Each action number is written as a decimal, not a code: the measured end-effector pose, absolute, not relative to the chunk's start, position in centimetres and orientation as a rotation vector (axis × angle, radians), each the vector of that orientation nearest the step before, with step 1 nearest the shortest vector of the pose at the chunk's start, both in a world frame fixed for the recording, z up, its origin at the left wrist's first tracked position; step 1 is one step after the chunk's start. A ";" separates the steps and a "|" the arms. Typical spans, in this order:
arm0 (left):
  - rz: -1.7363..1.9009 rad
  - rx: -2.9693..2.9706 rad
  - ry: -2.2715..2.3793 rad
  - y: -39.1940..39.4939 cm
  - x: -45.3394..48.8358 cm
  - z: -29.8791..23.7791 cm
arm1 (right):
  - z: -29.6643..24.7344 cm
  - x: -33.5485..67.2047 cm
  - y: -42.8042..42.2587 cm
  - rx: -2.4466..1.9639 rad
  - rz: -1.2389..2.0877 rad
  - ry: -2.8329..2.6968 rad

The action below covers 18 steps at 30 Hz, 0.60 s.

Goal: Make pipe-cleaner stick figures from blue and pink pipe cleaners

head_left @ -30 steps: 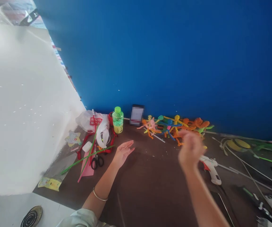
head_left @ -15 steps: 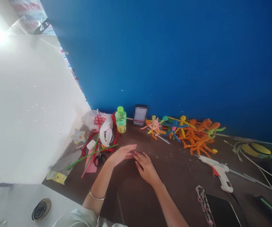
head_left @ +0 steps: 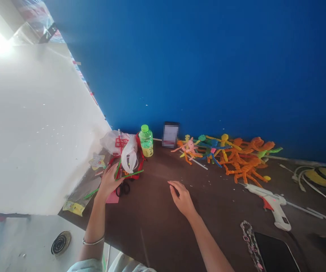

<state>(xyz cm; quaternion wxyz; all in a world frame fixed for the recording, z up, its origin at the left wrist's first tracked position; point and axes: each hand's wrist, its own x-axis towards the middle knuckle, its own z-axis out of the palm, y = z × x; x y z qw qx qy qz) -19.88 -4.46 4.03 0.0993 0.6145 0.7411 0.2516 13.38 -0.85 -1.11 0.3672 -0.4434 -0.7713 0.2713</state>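
Observation:
My left hand (head_left: 109, 183) is over the cluster of craft things at the left of the table, its thumb and fingers apart. Green pipe cleaners (head_left: 133, 173) pass beneath it, and black-handled scissors (head_left: 122, 189) lie beside its thumb. Part of a pink sheet (head_left: 112, 197) shows below the palm. What lies right under the fingers is hidden. Over the bare middle of the table, my right hand (head_left: 182, 197) holds nothing, its fingers loosely bent and the thumb apart from them.
A green-capped bottle (head_left: 146, 141) and a white plastic bag (head_left: 129, 155) stand near the blue wall. Pipe-cleaner figures (head_left: 245, 162) are heaped at the back right. Nearer are a glue gun (head_left: 273, 204) with a cord and a phone (head_left: 276, 251) with a beaded strap.
My hands were close together over the middle of the table. The left has moved left onto the craft things, covering a small white object; the right has shifted slightly right.

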 end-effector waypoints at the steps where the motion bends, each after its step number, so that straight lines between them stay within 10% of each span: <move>1: 0.680 1.868 2.227 -4.1 -19.7 3.5 | -1.1 13.4 -0.9 -1.144 0.703 -1.975; 10: 0.616 1.953 2.351 -2.3 -19.9 2.1 | -0.9 13.4 -1.0 -1.146 0.718 -1.943; 18: 1.456 1.057 2.187 -2.7 -23.1 2.6 | -1.1 13.5 -0.9 -1.143 0.734 -1.959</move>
